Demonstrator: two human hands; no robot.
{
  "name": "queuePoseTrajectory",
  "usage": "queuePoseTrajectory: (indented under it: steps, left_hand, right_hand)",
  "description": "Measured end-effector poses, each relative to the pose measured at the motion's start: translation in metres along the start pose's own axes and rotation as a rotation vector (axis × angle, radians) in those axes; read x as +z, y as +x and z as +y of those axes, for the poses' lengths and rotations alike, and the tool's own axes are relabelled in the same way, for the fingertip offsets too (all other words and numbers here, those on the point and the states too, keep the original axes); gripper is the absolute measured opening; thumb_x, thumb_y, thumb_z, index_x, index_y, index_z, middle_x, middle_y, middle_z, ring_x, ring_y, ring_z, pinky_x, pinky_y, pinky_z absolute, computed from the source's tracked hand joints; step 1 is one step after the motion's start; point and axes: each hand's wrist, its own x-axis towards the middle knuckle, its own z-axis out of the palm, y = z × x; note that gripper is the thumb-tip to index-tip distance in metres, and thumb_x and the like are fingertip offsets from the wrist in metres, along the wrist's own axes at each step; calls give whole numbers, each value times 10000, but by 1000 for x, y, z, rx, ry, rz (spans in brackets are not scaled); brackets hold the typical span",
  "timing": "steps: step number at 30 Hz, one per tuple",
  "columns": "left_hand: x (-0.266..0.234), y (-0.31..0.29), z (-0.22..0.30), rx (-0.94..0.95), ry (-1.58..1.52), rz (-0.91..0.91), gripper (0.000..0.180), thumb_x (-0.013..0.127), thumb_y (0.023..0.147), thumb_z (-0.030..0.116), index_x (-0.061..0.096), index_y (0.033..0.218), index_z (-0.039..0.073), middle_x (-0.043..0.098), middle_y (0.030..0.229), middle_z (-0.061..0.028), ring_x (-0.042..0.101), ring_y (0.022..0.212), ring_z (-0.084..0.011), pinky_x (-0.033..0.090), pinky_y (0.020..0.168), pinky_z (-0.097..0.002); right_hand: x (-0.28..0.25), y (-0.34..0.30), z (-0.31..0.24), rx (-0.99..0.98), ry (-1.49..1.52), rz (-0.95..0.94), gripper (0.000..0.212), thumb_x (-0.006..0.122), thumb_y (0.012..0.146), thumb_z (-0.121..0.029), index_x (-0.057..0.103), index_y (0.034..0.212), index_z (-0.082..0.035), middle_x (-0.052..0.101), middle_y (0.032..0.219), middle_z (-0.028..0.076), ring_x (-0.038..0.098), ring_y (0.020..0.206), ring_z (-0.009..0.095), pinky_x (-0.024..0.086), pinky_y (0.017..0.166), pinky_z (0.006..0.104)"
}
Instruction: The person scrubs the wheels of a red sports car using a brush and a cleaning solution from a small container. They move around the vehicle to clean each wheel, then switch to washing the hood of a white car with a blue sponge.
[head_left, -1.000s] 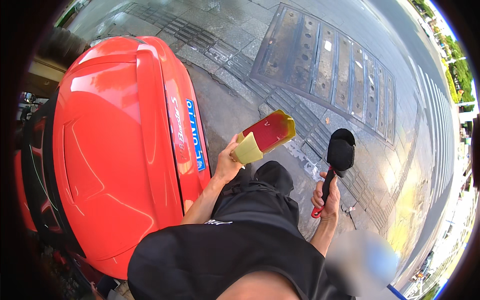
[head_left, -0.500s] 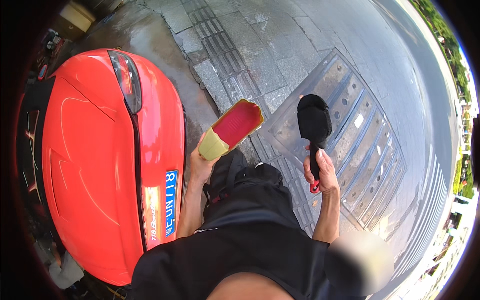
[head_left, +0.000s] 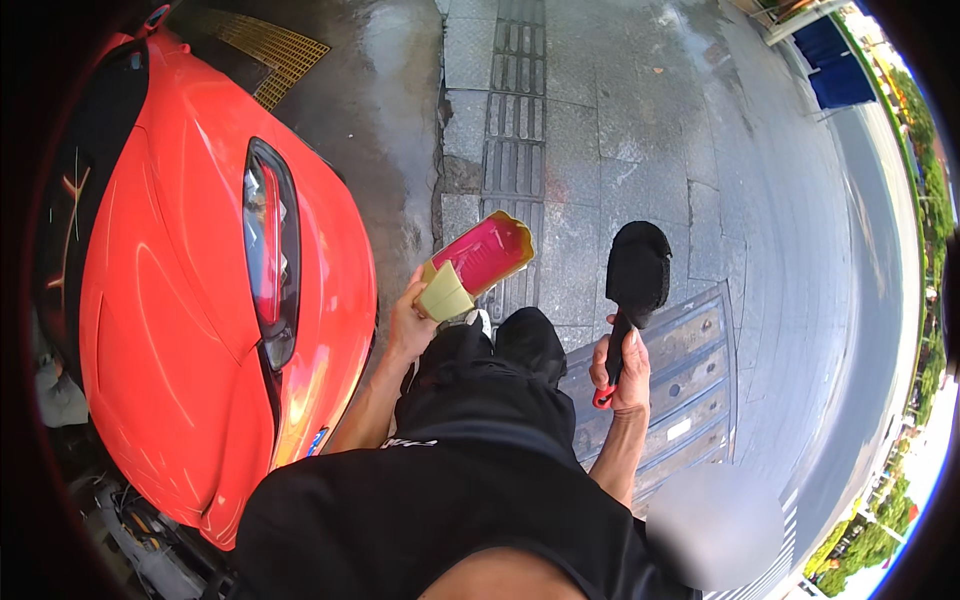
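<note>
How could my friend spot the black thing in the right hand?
Start at the red car on the left, then cross to the person's right hand. It grips a black tool with a broad, rounded head. Unlike the yellowish container in the left hand, its handle ends in red.

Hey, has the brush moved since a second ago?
Yes, forward: a second ago the brush showed just below the metal cover in the ground; now its head shows above the cover's upper edge.
</note>
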Motion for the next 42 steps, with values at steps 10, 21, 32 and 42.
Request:
queuePoseTrajectory:
  steps: [10,21,32,42]
  left_hand:
    - [49,235,83,-105,-247,454,647,787,798,-80,547,1397,-32,282,1669,-200,354,1500,-239,371,1175,-353]
    - [55,425,84,-34,-549,986,623,713,884,-66,507,1466,12,439,1595,-89,431,1438,-182,347,1186,-344]
    - [-3,553,36,35,-975,1436,437,769,828,-59,618,1228,28,295,1663,-182,391,1479,-232,395,1168,-366]
    - [15,671,-82,-437,-594,1829,316,789,776,-9,700,1076,29,340,1624,-273,361,1507,-347,406,1144,-384]
  right_hand:
    - [13,375,-140,169,-317,-189,570,508,1063,-507,456,1403,-53,587,714,59,475,413,130,382,379,261]
    - [257,732,-253,365,-870,-739,502,478,1092,-449,506,1386,-43,615,745,46,515,456,94,380,384,232]
    - [518,869,-143,774,-1065,-1045,589,375,1074,-595,555,1302,-83,550,662,33,467,420,142,370,387,289]
    - [675,987,123,847,-1252,-1594,547,434,1057,-603,499,1275,-105,501,718,36,505,471,148,408,416,313]
